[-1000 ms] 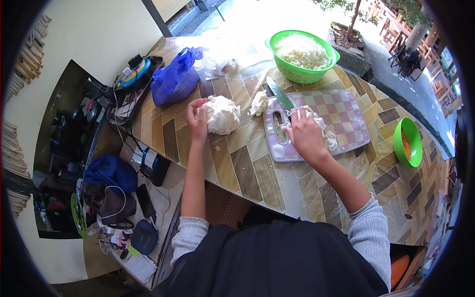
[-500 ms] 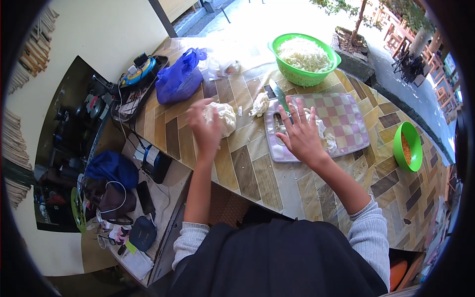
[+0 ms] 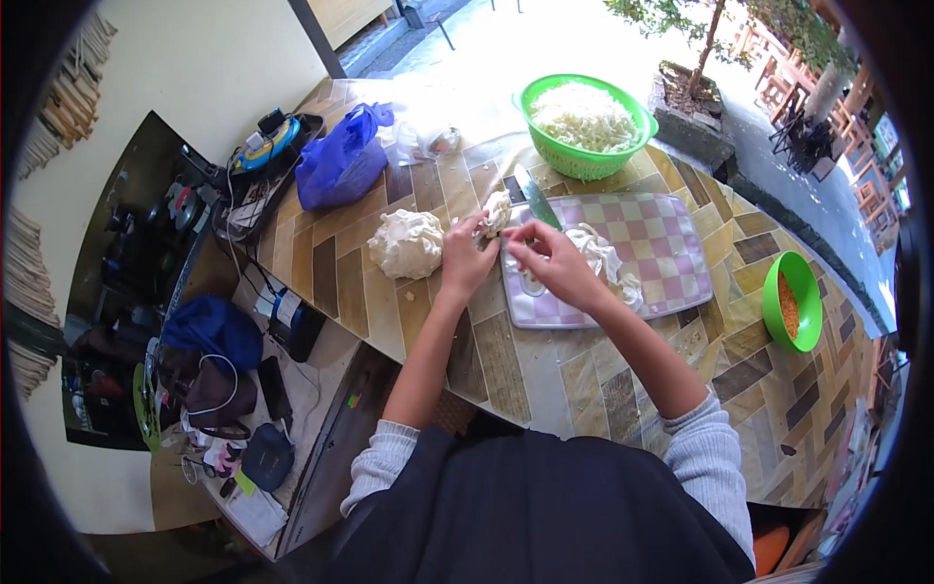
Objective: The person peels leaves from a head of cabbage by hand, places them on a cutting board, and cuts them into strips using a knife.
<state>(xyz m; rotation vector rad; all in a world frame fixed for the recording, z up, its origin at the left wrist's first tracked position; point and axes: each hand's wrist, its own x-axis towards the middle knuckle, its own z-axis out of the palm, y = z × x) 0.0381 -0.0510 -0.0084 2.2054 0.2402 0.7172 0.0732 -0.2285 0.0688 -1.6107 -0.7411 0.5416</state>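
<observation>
My left hand (image 3: 469, 255) is closed at the lower edge of a small crumpled whitish clump (image 3: 497, 208), its fingertips on it. Close by, my right hand (image 3: 553, 261) hovers over the left end of a pink-and-white checked cutting board (image 3: 666, 238), fingers bent into a pinch; what they hold, if anything, is hidden. Soft whitish pieces (image 3: 605, 258) lie on the board beside that hand. A knife (image 3: 537, 198) rests across the board's upper left corner, blade pointing away. Left of my left hand sits a larger whitish clump (image 3: 406, 243).
A green colander (image 3: 589, 164) heaped with pale shreds stands behind the board. To the right is a green bowl (image 3: 800, 316) with orange contents. A blue plastic bag (image 3: 341, 161) lies at the back left. Pouches and cables cover a lower surface (image 3: 321, 380) at left.
My left hand has moved right, from the larger clump to the small one. My right hand has lifted off the board pieces, shifted left and curled its spread fingers. The view has shifted slightly.
</observation>
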